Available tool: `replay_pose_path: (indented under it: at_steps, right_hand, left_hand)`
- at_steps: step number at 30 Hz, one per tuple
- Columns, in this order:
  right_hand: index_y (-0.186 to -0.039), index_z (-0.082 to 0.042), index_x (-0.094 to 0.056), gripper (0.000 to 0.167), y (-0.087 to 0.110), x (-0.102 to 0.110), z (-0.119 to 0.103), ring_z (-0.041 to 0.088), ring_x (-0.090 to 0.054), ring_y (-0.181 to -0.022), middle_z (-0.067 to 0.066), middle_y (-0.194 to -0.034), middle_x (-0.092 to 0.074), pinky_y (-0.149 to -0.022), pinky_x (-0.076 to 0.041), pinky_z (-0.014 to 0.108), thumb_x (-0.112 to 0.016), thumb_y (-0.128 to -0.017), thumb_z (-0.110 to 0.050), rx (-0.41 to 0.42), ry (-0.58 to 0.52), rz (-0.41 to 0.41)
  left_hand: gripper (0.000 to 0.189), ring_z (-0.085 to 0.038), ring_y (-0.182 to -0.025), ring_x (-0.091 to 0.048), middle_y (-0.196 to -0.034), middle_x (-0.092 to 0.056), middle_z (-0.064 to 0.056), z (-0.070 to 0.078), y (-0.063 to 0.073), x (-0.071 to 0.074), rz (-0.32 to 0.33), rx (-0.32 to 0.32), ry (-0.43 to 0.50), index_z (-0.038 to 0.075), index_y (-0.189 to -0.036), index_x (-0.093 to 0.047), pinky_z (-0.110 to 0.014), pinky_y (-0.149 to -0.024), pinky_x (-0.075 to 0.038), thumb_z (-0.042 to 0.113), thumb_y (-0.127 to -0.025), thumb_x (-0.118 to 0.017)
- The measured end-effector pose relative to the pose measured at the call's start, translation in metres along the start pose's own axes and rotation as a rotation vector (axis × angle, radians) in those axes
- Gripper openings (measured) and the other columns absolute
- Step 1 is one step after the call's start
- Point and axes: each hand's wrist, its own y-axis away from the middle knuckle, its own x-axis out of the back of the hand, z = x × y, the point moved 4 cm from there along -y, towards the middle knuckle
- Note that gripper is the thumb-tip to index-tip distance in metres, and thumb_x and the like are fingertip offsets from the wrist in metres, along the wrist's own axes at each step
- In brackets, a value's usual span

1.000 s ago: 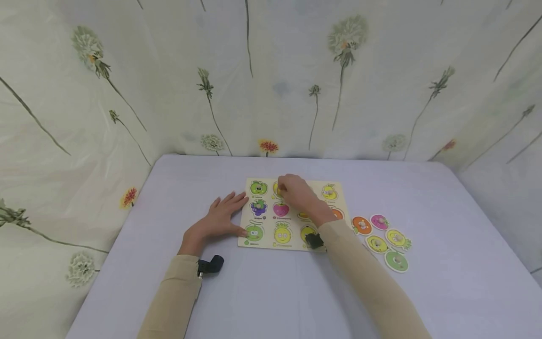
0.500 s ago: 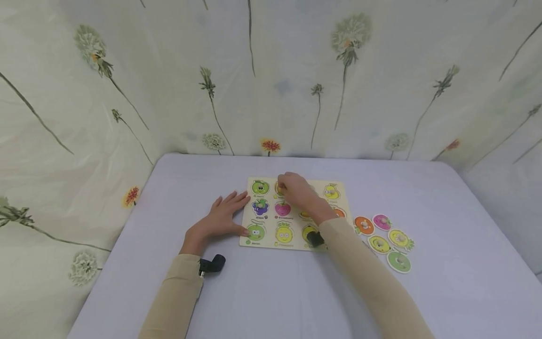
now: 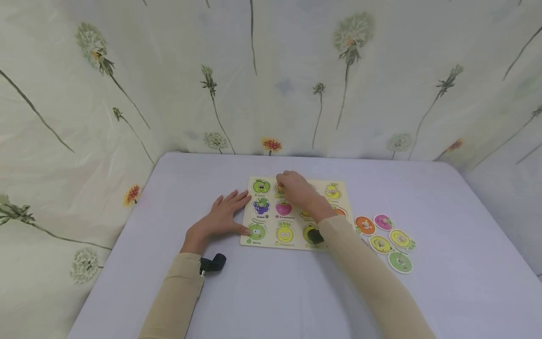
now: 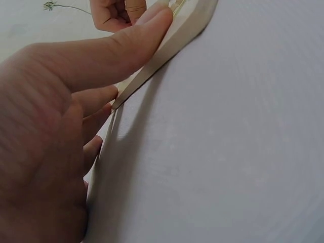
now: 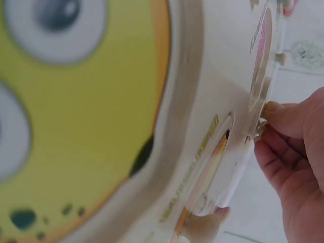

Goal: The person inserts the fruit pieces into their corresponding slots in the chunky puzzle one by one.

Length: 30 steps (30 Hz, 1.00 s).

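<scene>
A cream wooden fruit puzzle board (image 3: 298, 233) lies on the table. My left hand (image 3: 222, 216) rests at its left edge with fingers spread, the thumb on the board's top by the melon slot (image 3: 256, 231). Over the second slot of the far row, my right hand (image 3: 298, 190) pinches a puzzle piece by its small knob (image 5: 261, 129); the fingers hide most of that piece, so its fruit cannot be told. A grape piece (image 3: 261, 206) and a pear piece (image 3: 332, 191) sit in their slots, knobs showing. The right forearm covers the board's near right corner.
Right of the board lie loose knobbed pieces: an orange (image 3: 365, 226), a magenta fruit (image 3: 383, 222), a pineapple (image 3: 400, 238), a lemon (image 3: 380, 244) and a green melon (image 3: 400, 262). A white cloth covers the table (image 3: 262, 292); a flowered curtain (image 3: 271, 84) hangs behind.
Beneath the right fingertips, the visible patch turns from yellow to more orange as the hand shifts slightly in place. The left hand stays on the board, and the loose pieces lie as before.
</scene>
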Motion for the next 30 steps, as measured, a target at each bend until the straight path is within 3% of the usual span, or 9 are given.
replay_pose_path:
  at_steps: [13, 30]
  right_hand:
    - [-0.098, -0.012, -0.063, 0.008, -0.0048, 0.0011, 0.0017, 0.020, -0.051, -0.084, 0.003, -0.089, -0.056, -0.080, -0.048, 0.031, -0.056, -0.100, -0.011, 0.056, 0.010, -0.020]
    - [-0.094, -0.016, -0.059, 0.006, -0.0072, -0.0080, 0.0070, 0.019, -0.050, -0.086, 0.001, -0.089, -0.054, -0.080, -0.046, 0.031, -0.057, -0.099, -0.011, 0.029, -0.003, -0.039]
  left_hand:
    - [0.108, -0.027, -0.157, -0.006, -0.168, -0.019, 0.004, 0.0041, 0.0017, 0.0030, 0.005, -0.011, 0.015, 0.020, -0.158, -0.027, -0.057, -0.126, 0.000, 0.056, -0.072, -0.081]
    - [0.108, -0.025, -0.158, -0.005, -0.168, -0.017, 0.006, 0.0020, 0.0031, 0.0021, 0.008, -0.001, 0.006, 0.022, -0.158, -0.026, -0.056, -0.126, 0.000, 0.057, -0.072, -0.080]
